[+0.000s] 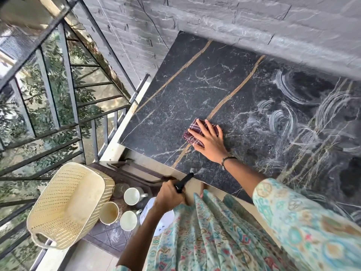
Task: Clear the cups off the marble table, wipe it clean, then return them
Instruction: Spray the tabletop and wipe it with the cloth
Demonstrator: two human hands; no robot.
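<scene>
In the head view, a black marble table (195,85) with gold and white veins is seen against a grey brick wall (214,22). A folded maroon cloth (192,130) is pressed flat on the tabletop by the right hand (210,141), whose fingers lie straight over it. Whitish wipe streaks (293,118) are visible on the table's right part. The left hand (172,194) is curled round the black trigger head of a spray bottle (156,218), held below the table's near edge; the bottle's white body is partly hidden by a patterned garment (214,231).

The cups (129,208) are grouped on a low dark surface (109,237) to the left of the table: two white mugs, a cream cup with a stained inside, and a clear glass behind them. A cream perforated basket (66,204) is tilted just beside them, next to a metal railing (48,85).
</scene>
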